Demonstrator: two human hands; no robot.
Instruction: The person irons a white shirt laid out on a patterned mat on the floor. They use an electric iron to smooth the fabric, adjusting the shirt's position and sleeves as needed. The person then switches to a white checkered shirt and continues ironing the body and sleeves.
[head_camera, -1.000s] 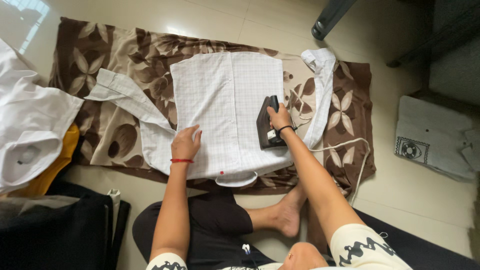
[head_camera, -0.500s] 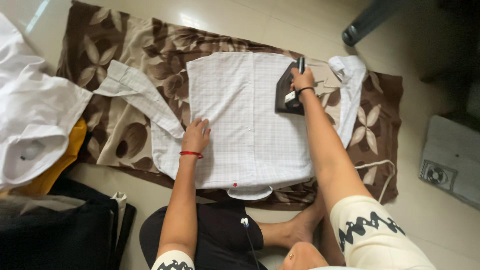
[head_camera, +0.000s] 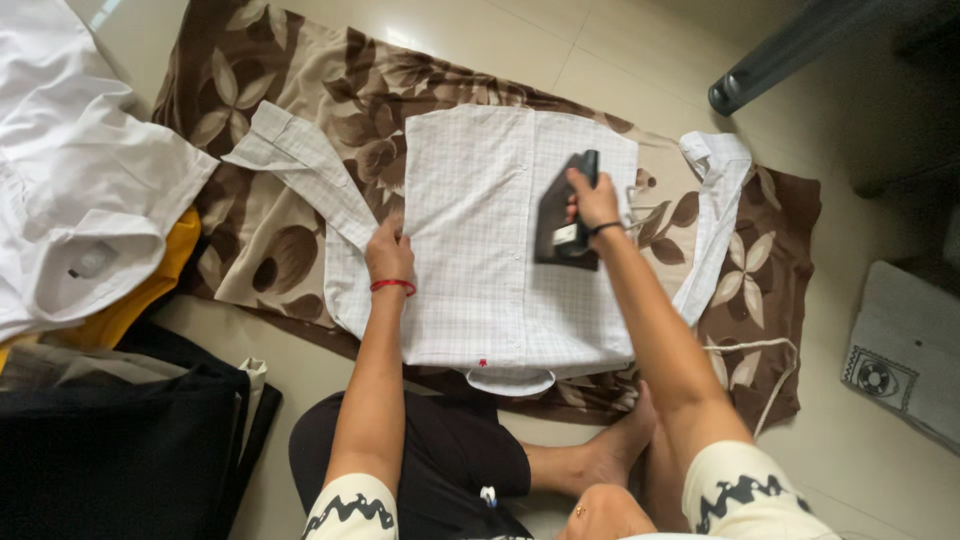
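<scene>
A white checked shirt (head_camera: 480, 260) lies flat, collar toward me, on a brown floral cloth (head_camera: 300, 110) spread on the floor. My right hand (head_camera: 592, 200) grips the handle of a dark electric iron (head_camera: 560, 215) that rests on the shirt's right half, a little below the hem. My left hand (head_camera: 389, 250) presses flat on the shirt's left edge, fingers together, by the base of the left sleeve (head_camera: 300, 165). The right sleeve (head_camera: 715, 215) runs down the cloth at the right. The iron's white cord (head_camera: 775, 375) trails over the cloth's right end.
A pile of white garments (head_camera: 80, 190) over something yellow (head_camera: 150, 285) lies at the left, with black fabric (head_camera: 120, 440) below it. A folded grey cloth (head_camera: 905, 355) sits on the tiles at right. A dark furniture leg (head_camera: 770, 65) stands at the top right.
My right hand drew the iron from the shirt's top right corner back toward me and slightly left. My left hand slid a little up along the shirt's left edge.
</scene>
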